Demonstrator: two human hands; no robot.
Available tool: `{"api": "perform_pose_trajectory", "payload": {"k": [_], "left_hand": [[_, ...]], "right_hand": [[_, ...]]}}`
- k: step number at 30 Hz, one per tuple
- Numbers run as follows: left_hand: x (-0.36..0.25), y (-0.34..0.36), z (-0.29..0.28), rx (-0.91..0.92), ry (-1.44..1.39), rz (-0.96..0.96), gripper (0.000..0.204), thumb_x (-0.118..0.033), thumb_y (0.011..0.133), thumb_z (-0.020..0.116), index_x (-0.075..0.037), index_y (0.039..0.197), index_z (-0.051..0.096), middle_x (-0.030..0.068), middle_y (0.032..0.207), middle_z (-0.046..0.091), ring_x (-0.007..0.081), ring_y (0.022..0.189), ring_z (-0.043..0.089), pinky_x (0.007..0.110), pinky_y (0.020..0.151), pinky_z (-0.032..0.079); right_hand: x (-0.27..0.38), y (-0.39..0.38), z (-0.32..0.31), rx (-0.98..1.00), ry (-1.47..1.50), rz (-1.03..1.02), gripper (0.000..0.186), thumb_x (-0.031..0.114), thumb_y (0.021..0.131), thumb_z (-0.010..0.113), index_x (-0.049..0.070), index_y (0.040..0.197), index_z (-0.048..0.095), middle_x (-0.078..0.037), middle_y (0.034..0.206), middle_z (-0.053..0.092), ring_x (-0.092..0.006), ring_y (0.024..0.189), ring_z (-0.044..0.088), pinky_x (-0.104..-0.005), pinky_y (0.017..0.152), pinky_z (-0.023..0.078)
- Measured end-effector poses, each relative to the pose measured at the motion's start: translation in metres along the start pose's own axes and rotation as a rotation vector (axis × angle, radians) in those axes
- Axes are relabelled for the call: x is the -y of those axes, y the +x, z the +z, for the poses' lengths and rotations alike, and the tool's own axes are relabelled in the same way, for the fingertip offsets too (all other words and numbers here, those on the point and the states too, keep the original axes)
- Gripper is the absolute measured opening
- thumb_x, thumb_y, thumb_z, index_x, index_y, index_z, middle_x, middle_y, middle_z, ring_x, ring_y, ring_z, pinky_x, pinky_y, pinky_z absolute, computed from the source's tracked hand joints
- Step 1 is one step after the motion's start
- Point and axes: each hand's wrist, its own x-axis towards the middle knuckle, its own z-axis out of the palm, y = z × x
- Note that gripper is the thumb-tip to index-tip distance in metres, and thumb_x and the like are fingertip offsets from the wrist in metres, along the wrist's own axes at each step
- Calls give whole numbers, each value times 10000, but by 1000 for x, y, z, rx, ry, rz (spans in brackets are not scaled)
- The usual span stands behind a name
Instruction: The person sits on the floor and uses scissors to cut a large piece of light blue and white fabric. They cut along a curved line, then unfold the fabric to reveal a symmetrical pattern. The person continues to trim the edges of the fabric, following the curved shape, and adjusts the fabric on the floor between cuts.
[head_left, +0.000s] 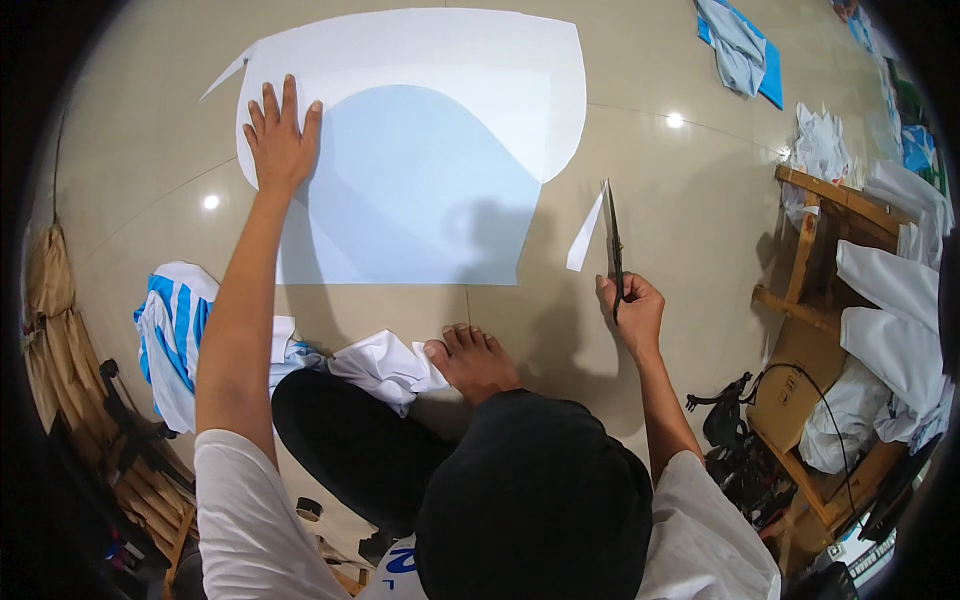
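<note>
My left hand (283,148) lies flat with fingers spread on the left part of a large white sheet (450,50), which looks like fabric. A pale blue curved piece (410,190) lies on the white sheet and reaches toward me past its near edge. In my right hand (637,305) I hold a pair of dark scissors (613,235), pointing away from me, to the right of the sheet. A narrow white strip (585,235) hangs or lies beside the blades; I cannot tell whether they grip it. One thin white end (225,78) sticks out at the sheet's far left corner.
White cloth (385,365) lies by my bare foot (475,360). A blue-and-white striped bundle (175,330) sits at the left. On the right stands a wooden frame (800,245) with white fabric and a cardboard piece (795,390). Grey cloth on a blue sheet (770,75) lies far right.
</note>
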Motion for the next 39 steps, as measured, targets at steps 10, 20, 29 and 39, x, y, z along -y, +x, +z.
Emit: {"api": "perform_pose_trajectory", "payload": {"k": [10,20,29,39], "left_hand": [[2,59,9,-114,3,226,731,-620,1090,426,-245,1708,323,182,1764,268,465,1630,180,643,1300,138],[-215,-162,-51,186,-565,332,829,-272,915,820,-119,1629,428,221,1730,303,490,1616,202,690,1270,201],[-238,-205,-42,-1,-600,234,201,-181,926,790,-102,1093,711,125,1406,603,397,1426,508,625,1220,352],[-215,-230,-52,34,-529,353,147,-153,906,774,-120,1041,723,39,1262,671,306,1353,559,582,1188,400]], "right_hand": [[-24,-33,-17,161,-173,-119,466,212,874,888,49,636,522,42,584,459,-73,593,394,-279,531,349],[-9,92,-93,-264,-85,126,357,245,970,778,71,714,602,12,623,568,-109,530,533,-303,519,447],[8,-15,-23,332,35,63,402,258,958,836,88,684,597,58,608,543,-40,516,480,-255,477,379],[-8,-58,-6,607,173,191,394,193,956,825,101,681,559,45,599,545,-52,515,496,-249,480,393]]}}
